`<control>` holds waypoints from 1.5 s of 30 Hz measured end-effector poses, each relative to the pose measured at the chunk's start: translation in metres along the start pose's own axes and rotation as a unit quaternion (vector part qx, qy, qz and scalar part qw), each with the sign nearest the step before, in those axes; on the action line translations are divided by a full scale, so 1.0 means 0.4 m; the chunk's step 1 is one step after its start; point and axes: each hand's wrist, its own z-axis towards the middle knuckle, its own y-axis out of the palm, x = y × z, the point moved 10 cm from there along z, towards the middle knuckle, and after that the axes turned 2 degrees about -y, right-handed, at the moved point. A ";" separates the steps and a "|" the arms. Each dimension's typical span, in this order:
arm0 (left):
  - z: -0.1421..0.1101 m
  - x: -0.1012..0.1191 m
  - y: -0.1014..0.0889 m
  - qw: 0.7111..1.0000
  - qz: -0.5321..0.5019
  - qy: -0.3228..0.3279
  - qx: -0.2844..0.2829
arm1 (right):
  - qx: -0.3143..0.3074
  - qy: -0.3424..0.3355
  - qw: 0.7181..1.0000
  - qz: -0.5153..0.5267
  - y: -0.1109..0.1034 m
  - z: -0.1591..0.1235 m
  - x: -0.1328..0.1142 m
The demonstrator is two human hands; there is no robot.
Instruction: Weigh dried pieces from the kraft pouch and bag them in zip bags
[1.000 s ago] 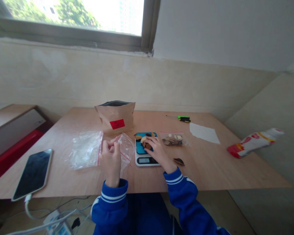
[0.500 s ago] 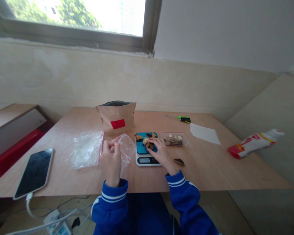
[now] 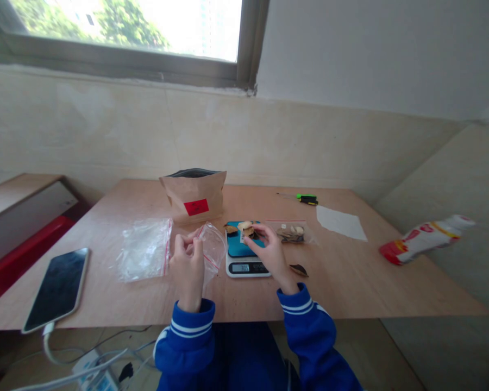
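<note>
My left hand point(image 3: 188, 266) is closed on the edge of a clear zip bag point(image 3: 212, 244) with a red seal line. Between the fingers of my right hand point(image 3: 271, 255) are dried brown and cream pieces point(image 3: 248, 230), held just over the blue plate of a white kitchen scale point(image 3: 236, 248). A brown curled piece point(image 3: 230, 230) lies at the plate's far left corner. The scale's display point(image 3: 240, 267) is lit, but its digits are hard to read. To the right of the scale lies a filled zip bag point(image 3: 292, 233) of similar pieces.
A stack of clear bags point(image 3: 144, 250) lies left of my left hand, near a charging phone point(image 3: 57, 288). Behind stands an open kraft pouch point(image 3: 195, 193). Rightward are a loose dark piece point(image 3: 299, 270), screwdrivers point(image 3: 307, 199), white paper point(image 3: 340, 222) and a tilted bottle point(image 3: 426, 239).
My right hand has gathered pieces from the scale plate and lifted them slightly, baring more of the blue surface. My left hand keeps its hold on the bag, almost still.
</note>
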 end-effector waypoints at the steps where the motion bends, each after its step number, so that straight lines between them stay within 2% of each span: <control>1: -0.002 0.003 0.003 1.000 0.004 0.003 -0.001 | 0.005 0.034 0.998 0.051 0.009 0.002 -0.003; 4: -0.010 0.019 0.013 1.000 -0.001 0.027 -0.004 | -0.017 0.113 0.980 0.162 0.066 -0.001 -0.032; 6: -0.016 0.029 0.017 0.999 -0.007 0.040 -0.003 | -0.040 0.129 0.976 0.169 0.104 -0.008 -0.065; 10: -0.024 0.019 0.009 0.999 -0.026 0.022 0.023 | -0.093 0.071 0.989 0.094 0.151 -0.022 -0.142; 13: -0.023 0.001 0.005 0.998 -0.045 0.005 0.033 | -0.127 0.022 0.988 0.089 0.160 -0.021 -0.171; 16: -0.019 -0.014 -0.001 0.997 -0.054 -0.005 0.047 | -0.103 -0.010 0.994 0.046 0.134 0.009 -0.139; 18: -0.019 -0.023 -0.005 0.996 -0.064 -0.015 0.053 | -0.083 -0.036 0.994 -0.061 0.121 0.035 -0.096; 21: -0.022 -0.033 -0.016 0.993 -0.094 -0.030 0.068 | -0.127 -0.073 0.955 -0.259 0.159 0.055 -0.028; 23: -0.025 -0.038 -0.026 0.991 -0.100 -0.038 0.084 | -0.161 -0.083 0.929 -0.324 0.190 0.055 0.004; 27: -0.026 -0.051 -0.026 0.989 -0.114 -0.052 0.082 | -0.178 -0.081 0.909 -0.368 0.214 0.046 0.021; 33: -0.026 -0.058 -0.023 0.988 -0.119 -0.054 0.079 | -0.186 -0.074 0.898 -0.392 0.203 0.049 0.020; 36: -0.025 -0.072 -0.012 0.986 -0.137 -0.067 0.068 | -0.136 -0.067 0.922 -0.356 0.171 0.059 -0.020; 40: -0.023 -0.081 0.000 0.988 -0.124 -0.074 0.058 | -0.034 -0.078 0.969 -0.233 0.117 0.057 -0.140; 43: -0.024 -0.079 0.001 0.989 -0.109 -0.075 0.059 | -0.079 -0.136 0.975 -0.157 0.137 0.041 -0.228; 45: -0.023 -0.075 -0.003 0.990 -0.106 -0.070 0.065 | -0.114 -0.163 0.972 -0.124 0.145 0.036 -0.246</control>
